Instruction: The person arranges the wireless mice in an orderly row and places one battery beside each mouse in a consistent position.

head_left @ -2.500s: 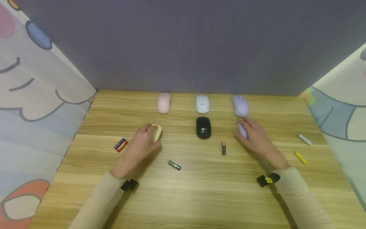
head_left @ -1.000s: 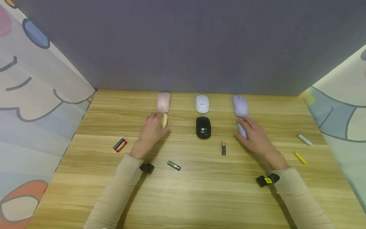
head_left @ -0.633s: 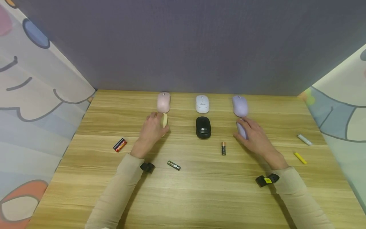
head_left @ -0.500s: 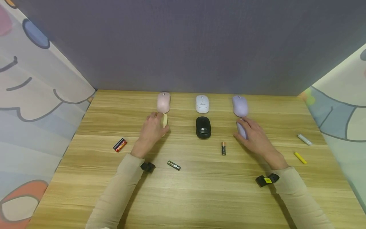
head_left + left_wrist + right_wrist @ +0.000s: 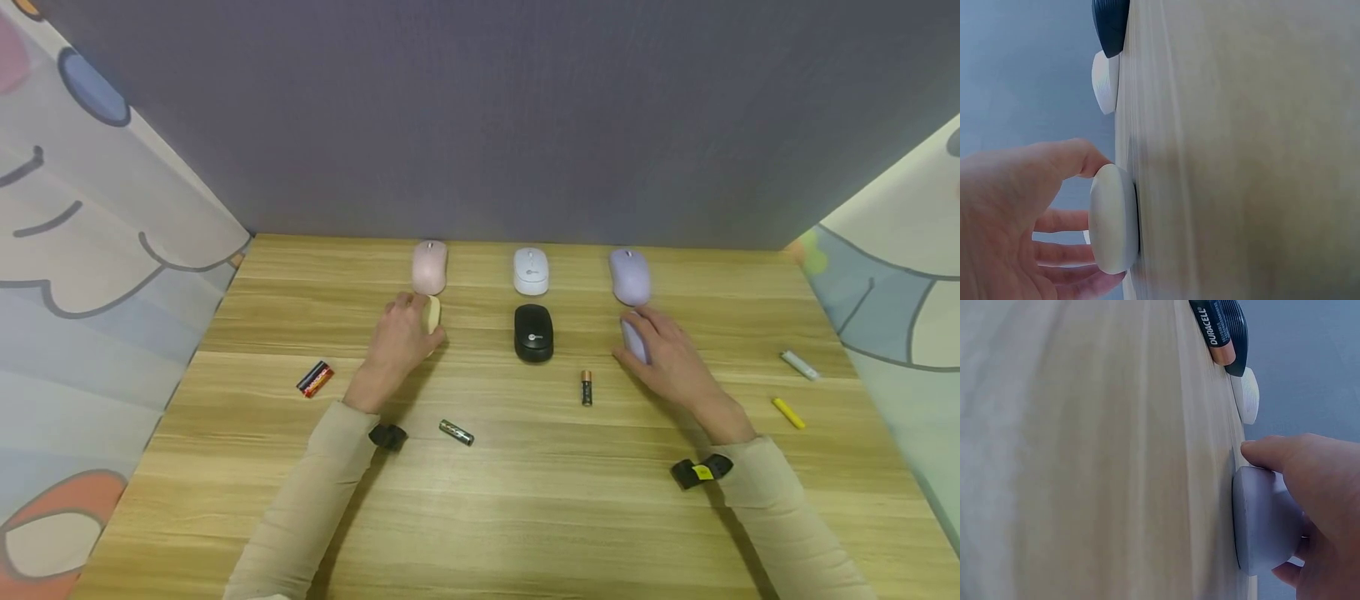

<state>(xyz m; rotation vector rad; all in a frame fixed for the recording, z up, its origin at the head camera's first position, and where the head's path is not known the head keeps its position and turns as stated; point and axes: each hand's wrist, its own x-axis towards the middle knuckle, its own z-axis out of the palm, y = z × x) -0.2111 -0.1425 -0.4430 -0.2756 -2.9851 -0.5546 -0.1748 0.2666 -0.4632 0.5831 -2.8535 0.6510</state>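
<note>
My left hand (image 5: 397, 337) grips a pale yellow computer mouse (image 5: 432, 315) by its sides, just in front of a pink mouse (image 5: 430, 268) at the back of the table. In the left wrist view the thumb and fingers span the yellow mouse's two sides, close against the wood. Over on the right, my right hand (image 5: 670, 354) holds a lilac mouse (image 5: 635, 342), its thumb on the left side. Directly behind that one lies a second purple mouse (image 5: 630, 277). Between the hands sit a white mouse (image 5: 531, 272) and, in front of it, a black mouse (image 5: 534, 333).
Several batteries lie on the wooden table (image 5: 517, 517): a red and black pair (image 5: 315, 379), a dark green one (image 5: 456, 432), a Duracell (image 5: 587, 388), a white one (image 5: 799, 365) and a yellow one (image 5: 788, 413). A grey panel (image 5: 480, 117) rises behind the table.
Since the oldest frame my left hand has moved the yellow mouse back and to the right, up to the pink mouse. Both hands have stayed still over the last second.
</note>
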